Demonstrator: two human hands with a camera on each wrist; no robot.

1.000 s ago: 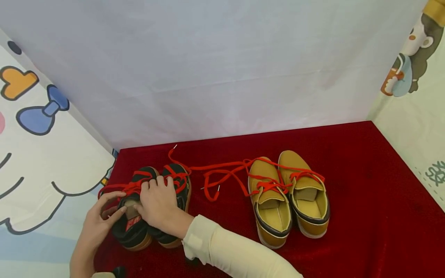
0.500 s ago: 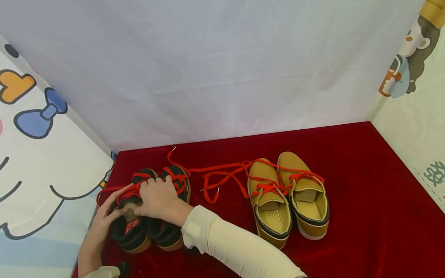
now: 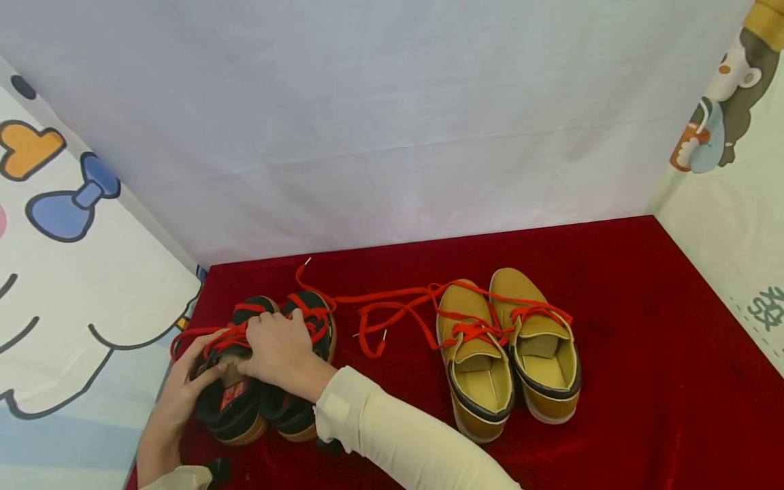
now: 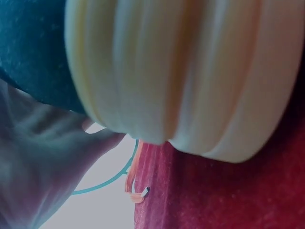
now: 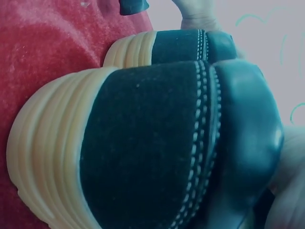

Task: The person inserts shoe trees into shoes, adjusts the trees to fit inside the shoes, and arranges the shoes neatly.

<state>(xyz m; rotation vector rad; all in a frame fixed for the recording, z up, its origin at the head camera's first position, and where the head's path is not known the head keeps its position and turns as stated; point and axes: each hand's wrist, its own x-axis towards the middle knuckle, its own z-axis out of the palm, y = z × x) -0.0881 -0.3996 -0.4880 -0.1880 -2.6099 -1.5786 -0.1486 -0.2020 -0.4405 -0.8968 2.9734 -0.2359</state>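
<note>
Two dark shoes with tan soles and red laces stand side by side at the left. My left hand [image 3: 174, 395] grips the outer side of the left dark shoe [image 3: 229, 425], its thumb at the opening by the tongue. From the other side my right hand [image 3: 284, 350] reaches over the right dark shoe [image 3: 294, 422]. It holds the left shoe's inner side near the red laces [image 3: 226, 335], partly hiding both shoes. In the left wrist view a ridged sole [image 4: 176, 71] fills the top. The right wrist view shows a stitched dark heel [image 5: 143, 138] up close.
A tan pair stands to the right, a left tan shoe [image 3: 480, 381] and a right tan shoe [image 3: 548, 361], with red laces. A long loose lace [image 3: 382, 294] stretches between the pairs. Red cloth [image 3: 637, 354] covers the table; a white curtain [image 3: 398, 122] hangs behind.
Since one second ago, my left hand has shifted slightly right, and its fingers lie closer along the left dark shoe's outer side. My right hand stays nearly in place.
</note>
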